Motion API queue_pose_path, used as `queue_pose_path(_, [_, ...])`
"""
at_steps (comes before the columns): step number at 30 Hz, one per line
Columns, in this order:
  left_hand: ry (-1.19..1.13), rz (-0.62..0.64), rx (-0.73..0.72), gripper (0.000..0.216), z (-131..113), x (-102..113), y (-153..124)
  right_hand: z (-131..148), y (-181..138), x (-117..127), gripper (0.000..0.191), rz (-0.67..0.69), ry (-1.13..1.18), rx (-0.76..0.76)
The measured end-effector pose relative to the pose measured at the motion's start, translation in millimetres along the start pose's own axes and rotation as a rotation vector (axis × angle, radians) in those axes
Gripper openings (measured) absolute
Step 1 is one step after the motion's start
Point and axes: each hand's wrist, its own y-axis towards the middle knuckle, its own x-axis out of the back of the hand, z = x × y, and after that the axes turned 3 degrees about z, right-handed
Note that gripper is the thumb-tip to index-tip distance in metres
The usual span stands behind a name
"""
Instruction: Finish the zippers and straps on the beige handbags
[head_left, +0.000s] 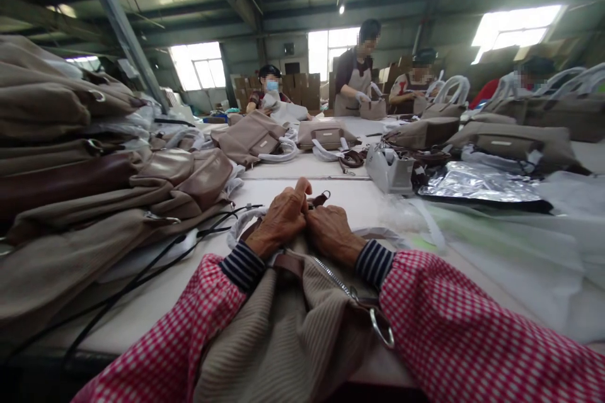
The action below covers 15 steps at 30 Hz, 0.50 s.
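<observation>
Our hands, left hand (280, 220) and right hand (332, 231), pinch the brown strap (319, 199) of a soft, floppy, probably light bag (288, 327); we'd grip its trim.

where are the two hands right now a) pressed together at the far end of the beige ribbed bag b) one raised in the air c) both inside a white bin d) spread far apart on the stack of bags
a: the left hand and right hand meet side by side over the beige ribbed bag, pinching a brown strap end.
</observation>
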Motion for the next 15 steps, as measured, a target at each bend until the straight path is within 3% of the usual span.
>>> queue_pose_path(4, [-0.050, -0.030, -0.010, 0.047, 4, -3, -2, -3, -3, -2, 0.032, -0.024, 0.013, -0.037])
queue_pose_path(11, [-0.086, -0.039, -0.012, 0.042, 12, -4, -4, -10, 2, -2, 0.052, -0.057, 0.073, -0.049])
queue_pose_path(15, [-0.080, -0.025, -0.006, 0.041, 12, -2, -5, -17, 1, 2, 0.046, -0.034, 0.060, 0.017])
